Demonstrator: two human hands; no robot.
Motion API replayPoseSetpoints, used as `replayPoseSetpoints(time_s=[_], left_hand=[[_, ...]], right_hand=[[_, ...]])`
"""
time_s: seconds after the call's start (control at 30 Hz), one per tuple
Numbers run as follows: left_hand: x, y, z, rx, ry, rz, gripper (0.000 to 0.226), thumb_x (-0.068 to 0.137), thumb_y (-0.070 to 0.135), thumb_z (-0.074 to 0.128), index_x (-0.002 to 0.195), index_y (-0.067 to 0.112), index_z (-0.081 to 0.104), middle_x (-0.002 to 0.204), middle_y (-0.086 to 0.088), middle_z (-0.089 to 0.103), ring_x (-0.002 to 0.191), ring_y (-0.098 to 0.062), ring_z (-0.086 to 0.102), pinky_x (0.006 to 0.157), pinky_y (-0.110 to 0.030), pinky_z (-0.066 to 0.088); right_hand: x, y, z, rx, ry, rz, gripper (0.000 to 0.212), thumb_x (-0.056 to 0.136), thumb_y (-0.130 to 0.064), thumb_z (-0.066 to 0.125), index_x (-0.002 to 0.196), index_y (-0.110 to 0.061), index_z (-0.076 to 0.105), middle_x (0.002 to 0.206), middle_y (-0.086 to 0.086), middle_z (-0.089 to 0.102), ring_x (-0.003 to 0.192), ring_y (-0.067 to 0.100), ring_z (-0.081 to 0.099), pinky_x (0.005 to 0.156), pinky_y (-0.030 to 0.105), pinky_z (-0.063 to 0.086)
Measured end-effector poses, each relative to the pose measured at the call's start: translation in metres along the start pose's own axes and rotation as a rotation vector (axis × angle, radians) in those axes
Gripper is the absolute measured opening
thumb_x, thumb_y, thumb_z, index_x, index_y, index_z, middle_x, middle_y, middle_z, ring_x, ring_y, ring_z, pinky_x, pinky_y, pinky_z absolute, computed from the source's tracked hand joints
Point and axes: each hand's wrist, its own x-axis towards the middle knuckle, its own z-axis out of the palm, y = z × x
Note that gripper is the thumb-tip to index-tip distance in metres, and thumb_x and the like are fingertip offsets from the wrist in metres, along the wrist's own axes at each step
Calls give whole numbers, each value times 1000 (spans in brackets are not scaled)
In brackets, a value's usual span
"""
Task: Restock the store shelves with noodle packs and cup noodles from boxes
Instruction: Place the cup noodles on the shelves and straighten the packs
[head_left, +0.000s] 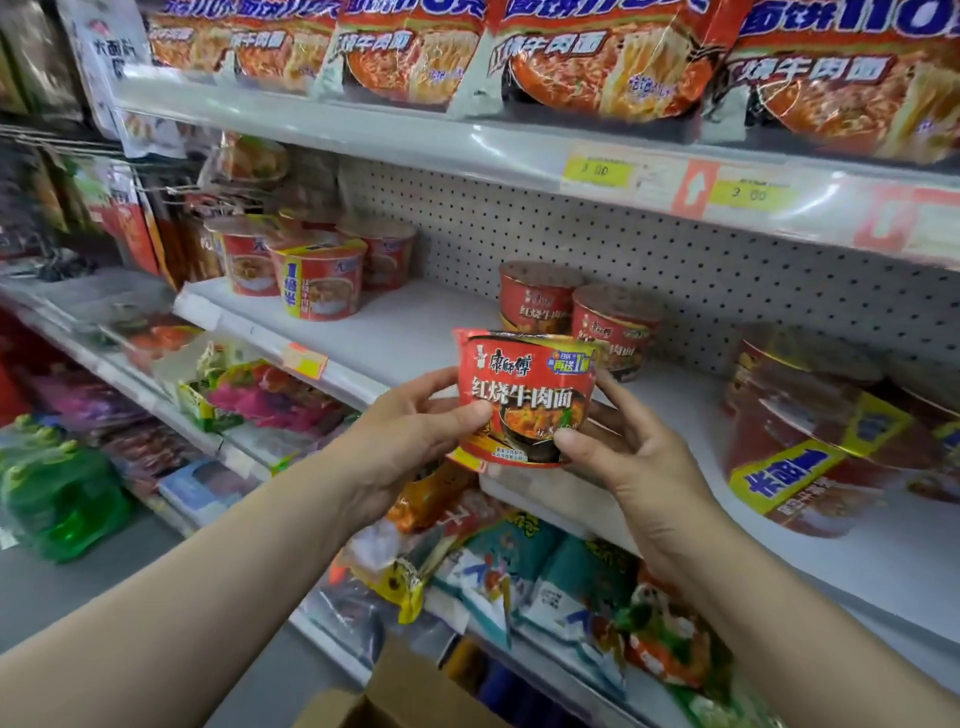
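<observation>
Head view showed both hands holding a red cup noodle bowl (524, 397) upright in front of the middle shelf (415, 332). Left hand (410, 441) gripped its left side, thumb on the label; right hand (631, 447) gripped its right side. Two matching bowls (576, 312) stood just behind it by the pegboard (675, 270).

We hold a red cup of noodles (524, 397) upright in front of the middle shelf (415, 332), our left hand (410, 436) gripping its left side and our right hand (628, 441) its right side and base. Behind it on the shelf stand two red cups (576, 312) against the pegboard back (675, 260), more cups (317, 270) to the left. Noodle packs (597, 67) line the top shelf (363, 124). A cardboard box (395, 696) sits below.
</observation>
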Motion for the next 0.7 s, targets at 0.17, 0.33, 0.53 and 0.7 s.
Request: replayPoseSetpoints(time_s=[0.17, 0.33, 0.53, 0.7], left_hand=[[45, -4, -12, 78, -32, -7, 55, 86, 2, 73, 134, 25, 58, 111, -5, 76, 109, -20, 70, 108, -37, 46], [86, -7, -18, 119, 3, 5, 64, 84, -3, 74, 140, 22, 57, 109, -3, 75, 107, -20, 70, 106, -43, 49], [119, -7, -12, 133, -5, 18, 68, 84, -10, 70, 144, 17, 52, 117, -5, 70, 106, -16, 67, 93, -30, 56], [142, -5, -10, 173, 4, 16, 68, 85, -9, 70, 143, 20, 52, 117, -1, 67, 108, -14, 64, 104, -39, 51]], right_hand=[[39, 22, 2, -43, 43, -8, 75, 78, -4, 80, 138, -40, 54, 122, -5, 72, 114, 8, 67, 83, 24, 59], [76, 36, 3, -169, 86, -24, 76, 82, 3, 77, 141, -37, 51, 120, -16, 69, 111, -1, 66, 96, 27, 55], [107, 45, 1, -249, 135, -11, 81, 83, 5, 75, 150, -29, 45, 127, -10, 66, 115, 3, 64, 101, 30, 52], [125, 52, 3, -310, 165, -15, 79, 84, 5, 74, 149, -29, 45, 123, -13, 67, 114, 1, 64, 98, 25, 51]])
